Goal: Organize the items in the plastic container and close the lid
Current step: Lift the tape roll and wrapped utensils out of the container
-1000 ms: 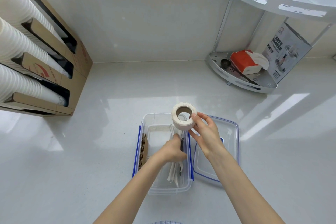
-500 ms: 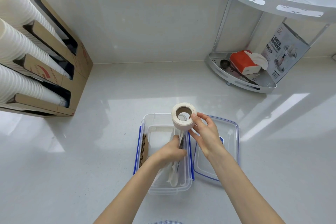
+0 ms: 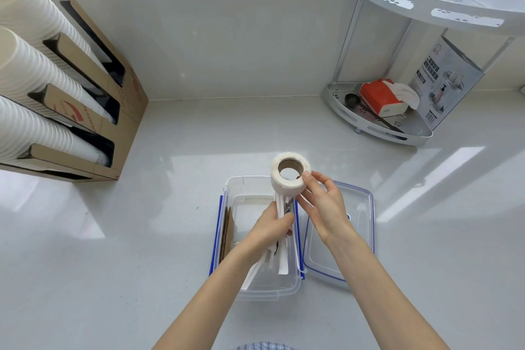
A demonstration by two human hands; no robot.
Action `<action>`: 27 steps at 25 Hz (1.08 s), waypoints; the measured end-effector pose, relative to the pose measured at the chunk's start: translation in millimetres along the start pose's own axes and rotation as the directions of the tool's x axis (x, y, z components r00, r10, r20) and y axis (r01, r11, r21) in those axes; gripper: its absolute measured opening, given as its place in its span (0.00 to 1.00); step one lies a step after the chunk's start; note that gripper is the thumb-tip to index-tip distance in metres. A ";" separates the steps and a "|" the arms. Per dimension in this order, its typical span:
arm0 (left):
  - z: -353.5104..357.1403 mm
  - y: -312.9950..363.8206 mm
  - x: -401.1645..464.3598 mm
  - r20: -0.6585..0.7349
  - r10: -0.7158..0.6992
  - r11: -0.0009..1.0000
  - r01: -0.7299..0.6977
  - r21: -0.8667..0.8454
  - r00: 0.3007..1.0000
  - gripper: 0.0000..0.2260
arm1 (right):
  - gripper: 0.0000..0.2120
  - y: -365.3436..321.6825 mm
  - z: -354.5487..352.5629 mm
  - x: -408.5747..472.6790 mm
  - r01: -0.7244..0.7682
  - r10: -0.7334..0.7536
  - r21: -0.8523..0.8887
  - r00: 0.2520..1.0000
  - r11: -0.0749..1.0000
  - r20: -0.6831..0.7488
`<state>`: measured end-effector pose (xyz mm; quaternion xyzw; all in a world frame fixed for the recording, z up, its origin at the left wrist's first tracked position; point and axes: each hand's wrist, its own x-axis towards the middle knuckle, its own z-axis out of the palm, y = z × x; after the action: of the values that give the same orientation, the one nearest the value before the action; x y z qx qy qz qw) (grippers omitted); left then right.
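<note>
Head view: the sorting step is in hand, with the lid not yet on. The left hand (image 3: pixel 274 226) is closed round a bundle of long white utensils (image 3: pixel 282 239), held over the open plastic container (image 3: pixel 264 290). The bundle's long axis runs from near the person's body away toward the wall, its far ends rising to touch the tape roll (image 3: pixel 289 177) just beyond the hand's fingertips, its near ends dropping toward the container's near wall. The right hand (image 3: pixel 324 207) pinches the tape roll by its rim between thumb and fingers, the other fingers loosely spread; the roll hangs above the container's far end, its hollow core tilted up toward the camera. The lid (image 3: pixel 360 207) lies flat on the worktop (image 3: pixel 142 236) just right of the right hand's wrist, touching the container's side. A brown cardboard piece (image 3: pixel 227 233) stands along the container's wall left of the left hand.

The next move likely calls for laying the bundle lengthwise along the container's long side, then setting the roll flat in the free far end, low enough for the lid to seat.
</note>
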<state>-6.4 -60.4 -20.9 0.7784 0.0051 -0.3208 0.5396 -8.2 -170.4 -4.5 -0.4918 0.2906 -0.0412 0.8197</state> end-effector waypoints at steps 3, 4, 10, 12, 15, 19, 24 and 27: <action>-0.7 1.5 -2.2 0.028 0.022 0.999 -0.021 -0.025 0.999 0.11 | 0.08 4.2 0.6 -1.3 -0.005 0.005 -0.017 1.000 1.000 -0.006; 0.0 2.0 -3.1 0.026 0.028 0.999 -0.028 -0.029 0.999 0.11 | 0.08 5.2 0.5 -2.0 -0.010 0.010 -0.007 1.000 1.000 -0.009; -1.6 2.6 -6.0 -0.030 0.061 0.997 -0.062 -0.039 0.998 0.11 | 0.07 0.0 -3.8 -0.4 -0.006 0.006 0.087 1.000 0.996 -0.004; -5.5 4.0 -8.8 -0.053 0.078 0.993 -0.082 -0.079 0.996 0.10 | 0.08 -4.7 -5.6 1.4 -0.005 0.005 0.135 1.000 0.991 -0.004; -9.9 6.5 -13.3 -0.084 0.065 0.988 -0.076 -0.131 0.994 0.05 | 0.04 -10.7 -5.4 2.5 -0.010 0.011 0.177 1.000 0.984 -0.006; -15.9 8.3 -17.2 -0.148 0.043 0.961 -0.081 -0.264 0.988 0.07 | 0.02 -16.7 -4.6 2.5 -0.009 0.012 0.194 1.000 0.981 -0.013; -40.2 18.8 -21.0 -0.304 0.098 0.665 -0.289 -0.688 0.948 0.09 | 0.04 -20.2 -4.7 0.1 0.014 -0.014 0.074 1.000 0.997 0.007; -60.9 24.1 -25.5 -0.378 0.113 0.569 -0.371 -0.733 0.919 0.09 | 0.10 -16.9 2.0 -1.8 0.038 -0.033 -0.085 0.998 0.996 0.056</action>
<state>12.0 -10.6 25.1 0.4887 0.1173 -0.0898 0.8599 -4.9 -176.9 11.1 -0.5328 0.2608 -0.0299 0.8045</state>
